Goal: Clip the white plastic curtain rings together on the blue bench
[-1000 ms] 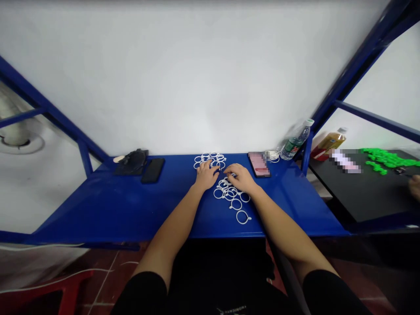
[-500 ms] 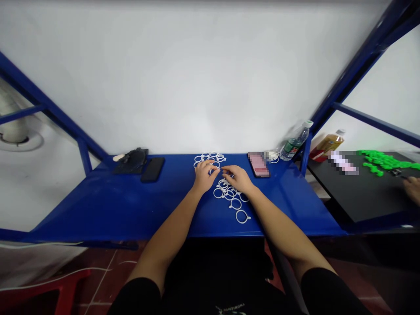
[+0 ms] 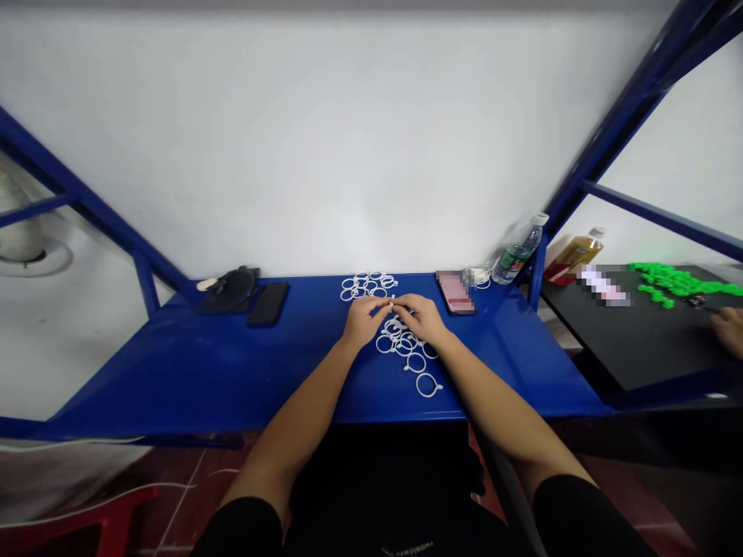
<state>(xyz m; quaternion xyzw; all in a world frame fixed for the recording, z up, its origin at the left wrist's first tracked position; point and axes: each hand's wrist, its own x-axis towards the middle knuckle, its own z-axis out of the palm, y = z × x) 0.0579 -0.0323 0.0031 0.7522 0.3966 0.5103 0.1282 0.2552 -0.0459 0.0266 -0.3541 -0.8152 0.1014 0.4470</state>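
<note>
Over the middle of the blue table [image 3: 191, 363], my left hand [image 3: 363, 321] and my right hand [image 3: 421, 317] meet fingertip to fingertip. Both are closed in a pinch on a small white plastic piece [image 3: 392, 302], mostly hidden by the fingers; its full shape cannot be made out. Beyond my left hand lies a group of white plastic rings [image 3: 347, 295], each apparently with a small tab. A second heap of such rings [image 3: 385, 343] lies below and between my hands, partly under my right hand. One ring [image 3: 426, 385] lies apart, nearest the table's front edge.
A black phone [image 3: 268, 303] and a crumpled black item [image 3: 232, 290] lie at left. To the right are a pink-screened phone [image 3: 457, 292], a white cable [image 3: 481, 277] and a water bottle [image 3: 516, 251]. Another person's hand [image 3: 728, 329] is near green pieces [image 3: 673, 280] on a black table.
My hands have come together; their fingertips, apart before, now meet at the small white piece. My left hand has drawn back slightly from the far rings, uncovering more of them.
</note>
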